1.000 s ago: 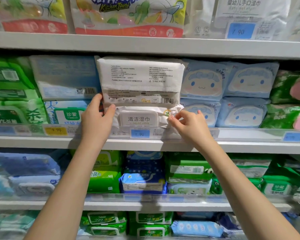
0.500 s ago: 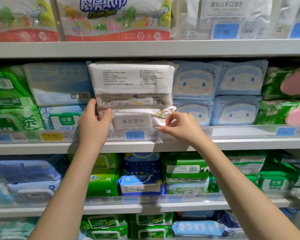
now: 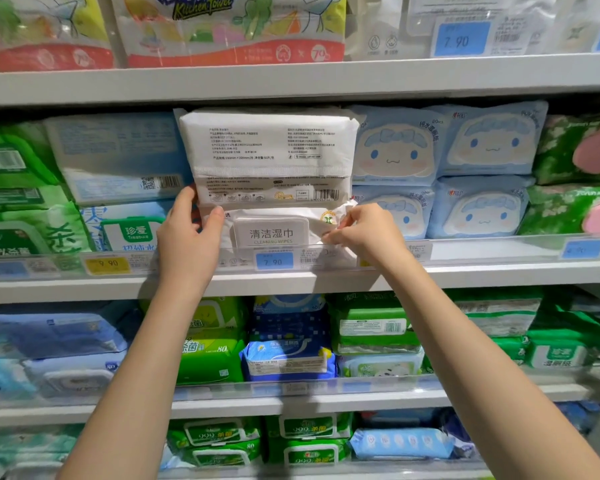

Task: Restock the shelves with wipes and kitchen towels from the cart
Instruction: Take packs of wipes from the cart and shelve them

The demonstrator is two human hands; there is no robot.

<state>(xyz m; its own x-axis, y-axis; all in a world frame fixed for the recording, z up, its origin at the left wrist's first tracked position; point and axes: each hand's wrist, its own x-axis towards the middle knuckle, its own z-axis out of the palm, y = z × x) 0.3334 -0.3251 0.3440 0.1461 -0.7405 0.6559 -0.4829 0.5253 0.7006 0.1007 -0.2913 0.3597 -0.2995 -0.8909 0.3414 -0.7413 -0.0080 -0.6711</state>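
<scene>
White plastic wraps two packs of cleaning wipes, stacked at the middle of a store shelf (image 3: 465, 275). The upper white pack (image 3: 267, 150) shows its printed back and barcode. Its top edge sits just under the shelf above (image 3: 291, 81), with only a thin dark gap between. The lower white pack (image 3: 271, 233) faces forward with its lid label. Its bottom edge sits behind the clear plastic lip (image 3: 499, 249) along the shelf front, above a blue price tag (image 3: 274, 261).

The left hand (image 3: 187, 244) grips the left end of the lower white pack, thumb on its front. The right hand (image 3: 364, 233) pinches the crinkled right end of the same pack. The hands are apart, one at each end.

A pale blue pack (image 3: 118, 154) touches the stack on the left, and blue cartoon-face packs (image 3: 395, 150) press against it on the right, so the stack fills its slot. Kitchen towel packs (image 3: 229, 29) stand on the shelf above.
</scene>
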